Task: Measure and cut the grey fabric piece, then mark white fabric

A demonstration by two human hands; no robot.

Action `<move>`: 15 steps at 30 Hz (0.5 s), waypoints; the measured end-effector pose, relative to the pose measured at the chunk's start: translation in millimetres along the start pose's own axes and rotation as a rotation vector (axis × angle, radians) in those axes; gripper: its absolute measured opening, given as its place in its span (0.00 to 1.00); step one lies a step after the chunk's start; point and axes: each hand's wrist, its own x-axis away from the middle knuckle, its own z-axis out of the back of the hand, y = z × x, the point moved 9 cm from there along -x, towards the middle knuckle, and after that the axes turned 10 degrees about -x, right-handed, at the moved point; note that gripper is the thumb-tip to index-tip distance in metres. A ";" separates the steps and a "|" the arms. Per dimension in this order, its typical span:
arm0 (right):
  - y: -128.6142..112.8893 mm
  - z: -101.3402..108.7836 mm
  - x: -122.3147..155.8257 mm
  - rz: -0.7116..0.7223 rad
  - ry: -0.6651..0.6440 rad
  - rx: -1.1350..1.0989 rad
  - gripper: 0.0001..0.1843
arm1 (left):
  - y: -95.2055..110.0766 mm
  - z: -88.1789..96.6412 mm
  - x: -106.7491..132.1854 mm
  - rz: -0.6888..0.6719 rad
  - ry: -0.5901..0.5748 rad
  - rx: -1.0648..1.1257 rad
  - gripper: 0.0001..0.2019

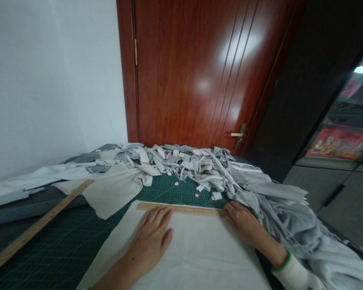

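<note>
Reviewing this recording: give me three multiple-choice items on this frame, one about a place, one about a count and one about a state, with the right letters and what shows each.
1. Where does the wooden ruler nearest the hands lie?
A. Against the wall
B. On the floor
C. Across the white cloth

2. How many pink dots show on the green cutting mat?
A. One
B. Two
C. Five

3. What state is the door in?
A. Shut
B. Wide open
C. Half open

1: C, it lies on the cloth between the left hand and the right hand.
2: B, two dots show on the mat's bare patch.
3: A, it sits flush in its frame.
</note>
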 end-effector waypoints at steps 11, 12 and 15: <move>0.9 -1.4 0.1 0.027 0.000 -0.042 0.11 | 0.1 -4.6 3.9 0.013 0.048 -0.036 0.23; 1.5 -1.9 0.0 0.031 0.000 -0.043 0.11 | 0.0 -4.5 4.0 0.011 0.051 -0.041 0.22; 3.2 -2.3 0.5 0.050 0.010 -0.057 0.12 | 1.0 -3.5 3.9 -0.012 0.049 -0.074 0.23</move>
